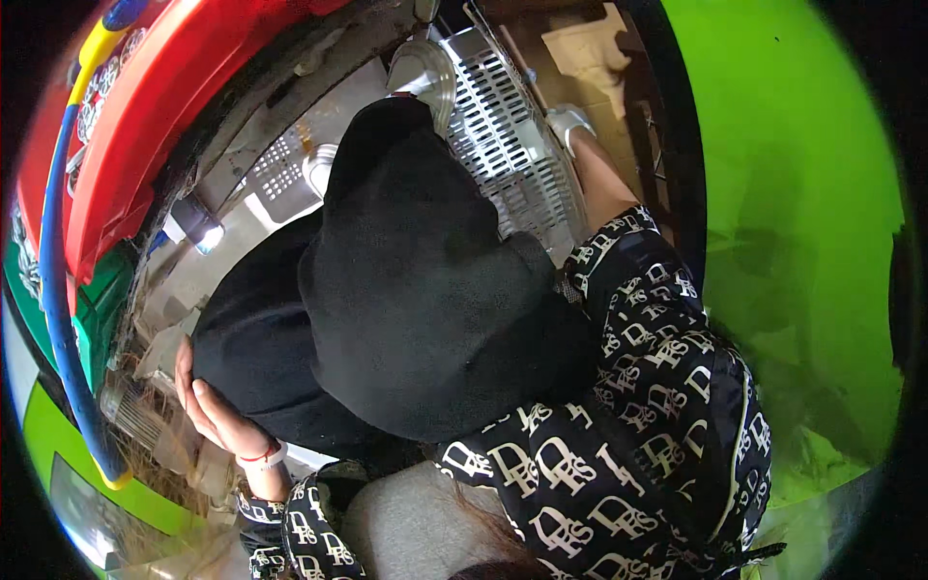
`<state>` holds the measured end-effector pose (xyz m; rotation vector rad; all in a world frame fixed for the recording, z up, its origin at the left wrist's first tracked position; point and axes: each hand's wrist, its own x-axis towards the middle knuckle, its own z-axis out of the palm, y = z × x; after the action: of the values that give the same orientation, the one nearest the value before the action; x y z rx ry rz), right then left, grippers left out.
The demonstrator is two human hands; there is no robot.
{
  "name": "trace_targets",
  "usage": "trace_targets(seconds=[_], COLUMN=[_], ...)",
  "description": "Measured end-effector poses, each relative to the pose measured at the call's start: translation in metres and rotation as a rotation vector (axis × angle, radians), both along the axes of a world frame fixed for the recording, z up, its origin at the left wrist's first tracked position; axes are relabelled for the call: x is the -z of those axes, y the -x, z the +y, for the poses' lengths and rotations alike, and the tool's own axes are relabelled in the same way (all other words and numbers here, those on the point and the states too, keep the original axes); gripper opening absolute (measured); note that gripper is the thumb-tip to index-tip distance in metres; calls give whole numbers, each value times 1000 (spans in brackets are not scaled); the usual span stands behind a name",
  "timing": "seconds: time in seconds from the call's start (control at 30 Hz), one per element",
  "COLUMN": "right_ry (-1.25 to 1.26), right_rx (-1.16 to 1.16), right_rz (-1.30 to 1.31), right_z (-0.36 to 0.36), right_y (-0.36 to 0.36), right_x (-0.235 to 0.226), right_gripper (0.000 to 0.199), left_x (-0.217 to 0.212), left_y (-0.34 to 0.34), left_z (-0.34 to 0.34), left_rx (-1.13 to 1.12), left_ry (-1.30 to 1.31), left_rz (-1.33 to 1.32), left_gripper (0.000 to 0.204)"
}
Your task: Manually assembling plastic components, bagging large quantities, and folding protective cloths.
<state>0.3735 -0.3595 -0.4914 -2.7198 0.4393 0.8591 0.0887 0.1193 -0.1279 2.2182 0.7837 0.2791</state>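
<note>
My left hand (215,418) is bare, with a red cord and a pale band at the wrist. Its fingers lie stretched along the side of my black-clothed knee, holding nothing. Farther forward, my right hand (568,126) wears a whitish glove. It is beside the long edge of a slotted metal rack (503,135). The fingers are mostly out of sight, so whether they grip the rack is unclear. A round, shiny metal piece (422,79) lies against the rack's left side. My black-clothed legs cover the middle of the view.
A perforated metal plate (280,182) and a small lit lamp-like object (198,227) are at the left. Beyond them stands a red bin (145,126) with a blue and yellow curved bar (60,222). Brown cardboard (590,58) lies at the far right, beside a bright green surface (783,145).
</note>
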Motion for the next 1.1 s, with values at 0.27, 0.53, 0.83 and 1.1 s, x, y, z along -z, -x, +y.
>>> trace_targets(seconds=[0.27, 0.53, 0.83, 1.1], right_ry=[-68, -828, -158, 27], right_rx=[-30, 475, 17, -396], right_rz=[74, 125, -42, 79], right_z=[-5, 40, 47, 49], right_y=[-9, -54, -54, -43], right_x=[13, -15, -21, -30], right_gripper=[25, 37, 61, 34], left_x=[2, 0, -1, -1], left_y=[3, 1, -4, 3], left_z=[3, 3, 6, 7], left_rx=[-8, -14, -13, -13], left_ry=[16, 47, 46, -18], left_rz=[-21, -25, -36, -13], left_gripper=[38, 36, 36, 36])
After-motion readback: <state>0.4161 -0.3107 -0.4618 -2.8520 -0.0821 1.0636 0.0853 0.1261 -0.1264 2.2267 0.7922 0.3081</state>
